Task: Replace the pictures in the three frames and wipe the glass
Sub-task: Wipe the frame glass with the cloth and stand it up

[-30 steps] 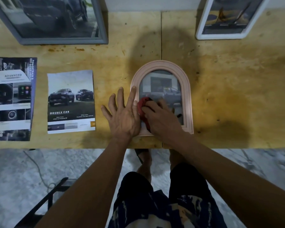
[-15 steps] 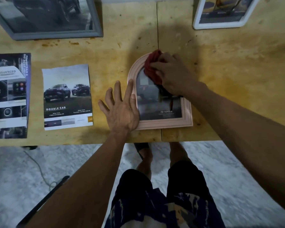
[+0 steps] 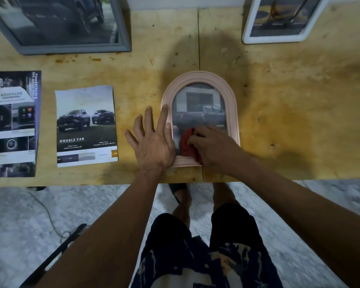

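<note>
Three frames lie on the wooden table (image 3: 279,96), a grey frame (image 3: 121,23), a white frame (image 3: 247,36) and a pink frame (image 3: 231,104) near the front edge, where the right hand (image 3: 214,148) grips one red cloth (image 3: 186,145) on the glass and the left hand (image 3: 154,142) presses flat beside two car leaflets (image 3: 85,125)

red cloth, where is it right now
In the head view the red cloth sits on the lower glass of the pink arched frame, gripped by the right hand, with the left hand flat beside it on the frame's left edge.
</note>
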### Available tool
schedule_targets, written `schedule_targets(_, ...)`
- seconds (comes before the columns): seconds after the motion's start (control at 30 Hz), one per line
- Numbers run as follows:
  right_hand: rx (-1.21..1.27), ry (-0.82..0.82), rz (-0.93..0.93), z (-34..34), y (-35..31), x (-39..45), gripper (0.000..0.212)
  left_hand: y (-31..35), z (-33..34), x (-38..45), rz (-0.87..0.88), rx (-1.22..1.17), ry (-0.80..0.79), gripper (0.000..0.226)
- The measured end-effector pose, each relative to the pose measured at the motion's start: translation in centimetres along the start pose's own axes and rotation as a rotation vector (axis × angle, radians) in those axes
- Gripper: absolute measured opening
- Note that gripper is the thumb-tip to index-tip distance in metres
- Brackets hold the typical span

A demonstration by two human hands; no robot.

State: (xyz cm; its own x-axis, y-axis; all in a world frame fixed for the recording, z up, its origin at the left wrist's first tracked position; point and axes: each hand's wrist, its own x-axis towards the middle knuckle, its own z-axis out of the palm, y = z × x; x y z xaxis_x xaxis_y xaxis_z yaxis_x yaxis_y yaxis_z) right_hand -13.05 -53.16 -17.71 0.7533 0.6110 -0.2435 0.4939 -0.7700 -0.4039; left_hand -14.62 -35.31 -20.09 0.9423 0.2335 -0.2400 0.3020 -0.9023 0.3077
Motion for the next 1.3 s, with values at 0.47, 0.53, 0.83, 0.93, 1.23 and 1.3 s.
schedule_targets(0.47, -0.25, 0.095, 0.184, -4.5, 6.0, 6.3, 0.044, 0.1, -0.1, -0.2, 0.016, -0.004, 0.018, 0.048)
schedule_targets(0.53, -0.237, 0.126, 0.215, -3.6, 5.5, 5.5, 0.046, 0.1, 0.0, -0.1, 0.018, -0.006, 0.02, 0.048)
schedule_targets(0.83, -0.208, 0.057, 0.028, -2.0, 3.7, -1.2, 0.029, 0.1, 0.0, -0.1, 0.009, -0.003, 0.016, 0.048)
schedule_targets(0.93, -0.117, -0.027, 0.011, -2.5, 3.3, -2.0, 0.026, 0.0, 0.1, -0.1, 0.003, -0.003, 0.011, 0.048)
schedule_targets(1.23, 0.373, -0.404, 0.274, -9.3, 5.6, 0.6, 0.026, 0.2, 0.0, -0.2, 0.017, 0.001, 0.022, 0.048)
schedule_targets(1.3, 0.283, -0.144, 0.279, -10.0, 6.5, 2.4, 0.031, 0.1, 0.0, -0.1, 0.019, 0.005, 0.027, 0.048)
